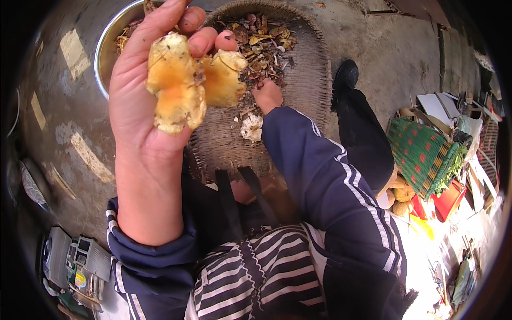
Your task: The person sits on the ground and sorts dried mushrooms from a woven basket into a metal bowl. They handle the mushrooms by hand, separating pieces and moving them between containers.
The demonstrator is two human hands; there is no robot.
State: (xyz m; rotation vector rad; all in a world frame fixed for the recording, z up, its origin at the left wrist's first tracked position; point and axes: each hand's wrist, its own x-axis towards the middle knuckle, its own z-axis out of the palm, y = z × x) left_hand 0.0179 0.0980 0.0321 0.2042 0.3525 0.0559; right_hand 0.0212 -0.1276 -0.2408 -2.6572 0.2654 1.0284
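Observation:
Raised close to the camera, my left hand (132,96) holds yellow mushroom pieces, with dark specks of dirt on them. One larger piece (176,96) lies across the palm, and another piece (224,82) sticks out to its right. My right hand (269,96) is lower down, at the near edge of a heap of mixed mushrooms and scraps (260,52). Its fingers are curled and partly hidden, so whether they grip anything is unclear. The heap lies in a woven basket tray (308,68). A whitish, crumbly clump (252,128) rests in the tray beside my right sleeve.
A metal basin (103,52) with more mushrooms stands left of the tray, partly behind my left hand. To the right are my dark-trousered leg (362,128), a green woven basket (424,154) and several squashes (402,196). Grey appliances (78,260) sit at lower left.

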